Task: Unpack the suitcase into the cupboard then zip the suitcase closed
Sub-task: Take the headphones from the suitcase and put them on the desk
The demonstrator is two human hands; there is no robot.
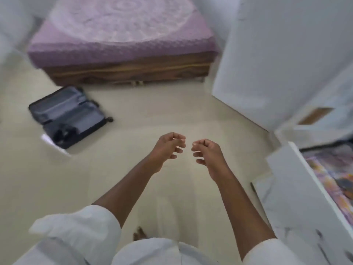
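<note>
Hands: left hand point(168, 148), right hand point(207, 153) loosely curled, empty, apart above floor point(133, 115).

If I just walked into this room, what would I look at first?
Probably the two bare hands in the middle, the left hand and the right hand, fingers loosely curled and holding nothing. Next comes the big bed with the purple patterned cover at the top. The dark grey open suitcase lies on the pale floor to the left, and the white cupboard door stands open on the right.
</note>
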